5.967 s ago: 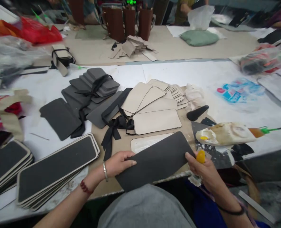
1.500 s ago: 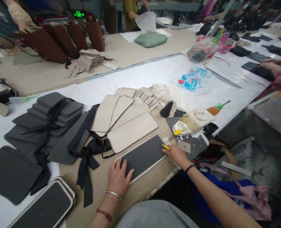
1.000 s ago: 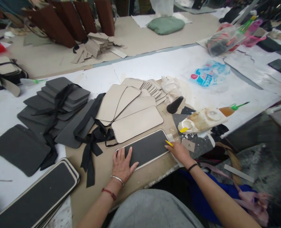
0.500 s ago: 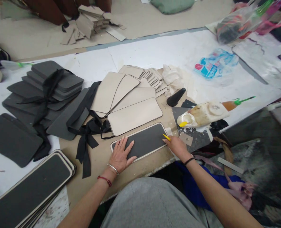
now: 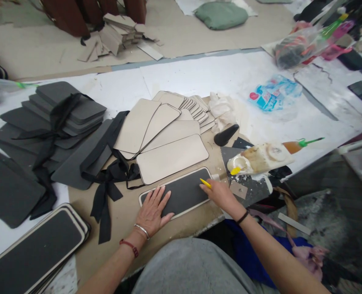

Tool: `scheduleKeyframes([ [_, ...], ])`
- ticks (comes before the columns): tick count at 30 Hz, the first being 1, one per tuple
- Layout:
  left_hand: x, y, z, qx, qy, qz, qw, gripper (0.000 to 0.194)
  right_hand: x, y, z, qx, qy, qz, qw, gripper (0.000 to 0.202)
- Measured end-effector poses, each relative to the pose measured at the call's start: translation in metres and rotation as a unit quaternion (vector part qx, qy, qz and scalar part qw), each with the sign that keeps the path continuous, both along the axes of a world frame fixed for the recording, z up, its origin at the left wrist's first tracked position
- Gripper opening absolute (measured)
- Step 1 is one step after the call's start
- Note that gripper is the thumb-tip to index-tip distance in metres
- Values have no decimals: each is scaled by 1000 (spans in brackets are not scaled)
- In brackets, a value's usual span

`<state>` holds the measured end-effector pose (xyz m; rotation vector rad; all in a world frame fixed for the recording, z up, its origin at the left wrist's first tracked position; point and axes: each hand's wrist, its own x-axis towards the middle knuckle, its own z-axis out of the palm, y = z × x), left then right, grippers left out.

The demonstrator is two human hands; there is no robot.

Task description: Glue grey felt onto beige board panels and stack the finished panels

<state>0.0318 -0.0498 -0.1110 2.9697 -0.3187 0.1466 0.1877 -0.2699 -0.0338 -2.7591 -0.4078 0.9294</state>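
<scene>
A dark rounded panel with a pale border (image 5: pixel 183 192) lies on brown board at the table's front edge. My left hand (image 5: pixel 154 208) rests on its left end, fingers spread, holding nothing. My right hand (image 5: pixel 223 197) is closed around a yellow tool (image 5: pixel 205 183) at the panel's right end; the tool's lower part is hidden in the fingers. Just beyond the panel lie fanned cream panels (image 5: pixel 173 157). To the right, a white glue container (image 5: pixel 260 158) with a yellow piece at its mouth lies on a dark sheet.
Dark grey panels tied with black ribbon (image 5: pixel 70 110) lie at the left. Bordered dark panels (image 5: pixel 36 249) are stacked at the front left. A black tapered object (image 5: pixel 226 135) and crumpled white cloth (image 5: pixel 222 112) sit beyond my right hand. Board scraps (image 5: pixel 116 36) lie at the back.
The view has shifted, so the table's things appear lower. My right hand with the yellow tool has moved slightly left along the panel's right end. My left hand stays on the panel.
</scene>
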Motion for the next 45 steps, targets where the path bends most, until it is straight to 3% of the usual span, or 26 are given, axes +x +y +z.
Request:
scheduleKeyframes([
  [2,0,0,1,-2,4,1,1000,68,8,12,-7,99,136,-70,983,29],
  [5,0,0,2,-9,12,6,1000,68,23,18,-20,199,324,-216,899,33],
  [8,0,0,2,-16,21,10,1000,69,36,12,-34,239,392,-306,834,37],
  [12,1,1,2,-22,27,11,999,70,44,3,-45,244,418,-347,803,37],
  [17,3,1,2,-21,27,12,999,70,45,2,-47,238,431,-349,797,37],
  [24,0,-2,8,-27,51,36,998,66,41,9,-40,221,404,-345,818,37],
  [27,3,-16,16,-40,64,55,996,64,40,8,-40,219,393,-341,826,35],
  [30,19,-40,22,-74,76,17,994,56,39,7,-42,217,386,-337,831,34],
  [35,47,-64,16,-112,94,-26,989,53,38,6,-45,215,385,-336,833,35],
  [38,39,-56,12,-102,93,2,990,55,37,6,-44,224,384,-342,828,34],
  [42,11,-32,10,-48,79,75,993,59,36,8,-40,219,380,-346,830,35],
  [45,-2,-21,7,-21,66,91,993,62,35,9,-40,222,375,-349,829,36],
])
